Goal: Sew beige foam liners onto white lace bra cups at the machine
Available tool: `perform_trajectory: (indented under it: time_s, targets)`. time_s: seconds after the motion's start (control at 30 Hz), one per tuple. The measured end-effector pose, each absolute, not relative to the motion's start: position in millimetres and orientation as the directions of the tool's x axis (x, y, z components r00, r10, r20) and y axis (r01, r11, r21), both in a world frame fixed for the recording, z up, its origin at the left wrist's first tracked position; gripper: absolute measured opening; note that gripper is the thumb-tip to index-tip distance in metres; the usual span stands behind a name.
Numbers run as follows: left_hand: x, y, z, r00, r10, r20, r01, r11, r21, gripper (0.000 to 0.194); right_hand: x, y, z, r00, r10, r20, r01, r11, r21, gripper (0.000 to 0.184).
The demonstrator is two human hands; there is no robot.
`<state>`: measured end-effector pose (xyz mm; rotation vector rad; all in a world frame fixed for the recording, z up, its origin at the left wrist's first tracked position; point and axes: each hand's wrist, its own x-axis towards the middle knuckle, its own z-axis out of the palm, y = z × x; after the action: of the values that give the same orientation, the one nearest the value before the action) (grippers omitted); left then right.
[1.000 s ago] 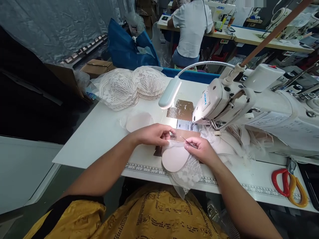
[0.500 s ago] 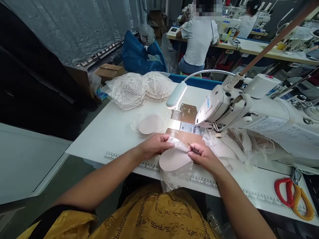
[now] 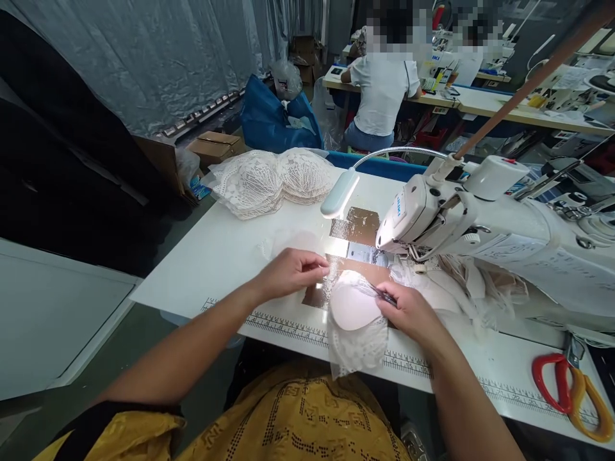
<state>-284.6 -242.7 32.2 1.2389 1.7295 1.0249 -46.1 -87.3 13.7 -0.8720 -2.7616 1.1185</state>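
Observation:
A pale pink foam cup (image 3: 353, 307) lies on white lace (image 3: 358, 349) at the front of the sewing table (image 3: 211, 256), just before the needle plate. My left hand (image 3: 288, 272) pinches the lace edge at the cup's left. My right hand (image 3: 408, 310) is closed round a thin dark metal tool, maybe tweezers (image 3: 382, 294), whose tip rests at the cup's right edge. The lace hangs over the table's front edge.
A white Juki sewing machine (image 3: 480, 224) with a gooseneck lamp (image 3: 339, 192) fills the right side. Stacked lace cups (image 3: 269, 179) lie at the back left, more pink pieces (image 3: 461, 282) under the machine arm, red and orange scissors (image 3: 571, 390) at the right. Another person sits at a far table.
The cup and lace have shifted right, closer to the needle plate, and both hands followed. The camera tilted slightly, so the table sits lower in view.

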Motion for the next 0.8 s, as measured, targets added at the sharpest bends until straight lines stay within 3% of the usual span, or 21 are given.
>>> perform_trajectory:
  time_s: [0.07,0.13,0.2,0.3,0.37,0.47,0.53,0.63,0.73,0.8]
  targets:
    - [-302.7,-243.3,40.4,-0.35,0.937,-0.02,0.487,0.2,0.85,0.036,-43.2,-85.4,15.9,-0.763,0.641,-0.079,0.576,0.619,-0.534,0.014]
    - [-319.9,-238.2,43.7,-0.415,0.907,0.07,0.613,0.222,0.758,0.04,-45.5,-88.9,14.7,-0.751,0.658,0.045,0.551,0.664,-0.506,0.018]
    - [-332.4,-227.6,41.3,-0.416,0.907,0.063,0.716,0.285,0.637,0.052,-52.7,-97.6,11.3,-0.847,0.516,0.127,0.387,0.763,-0.517,0.024]
    - [-338.4,-208.9,31.7,-0.401,0.908,-0.117,0.738,0.396,0.546,0.07,-63.9,-111.8,7.9,-0.974,0.193,0.119,0.108,0.858,-0.503,0.032]
    - [-335.2,-200.8,26.3,-0.372,0.903,-0.214,0.696,0.424,0.579,0.059,-63.8,-115.0,10.7,-0.992,0.126,0.03,0.096,0.87,-0.484,0.027]
    - [-326.1,-198.6,22.5,-0.272,0.927,-0.259,0.63,0.374,0.68,0.033,-50.4,-107.3,22.0,-0.956,0.248,-0.159,0.294,0.837,-0.462,0.02]
    - [-320.7,-200.4,20.7,-0.187,0.947,-0.26,0.517,0.32,0.794,0.03,-40.5,-98.4,29.7,-0.925,0.302,-0.232,0.38,0.77,-0.513,0.018]
    - [-313.4,-201.2,16.0,-0.099,0.969,-0.224,0.274,0.243,0.93,0.031,-40.8,-89.8,34.1,-0.903,0.376,-0.208,0.406,0.587,-0.7,0.012]
    - [-305.1,-198.3,10.6,-0.052,0.984,-0.173,0.172,0.18,0.969,0.032,-63.0,-92.0,29.2,-0.852,0.497,-0.163,0.392,0.401,-0.828,0.034]
    - [-301.3,-197.1,9.4,0.001,0.99,-0.142,0.169,0.14,0.976,0.032,-82.2,-96.8,23.6,-0.852,0.5,-0.153,0.362,0.354,-0.862,0.044]
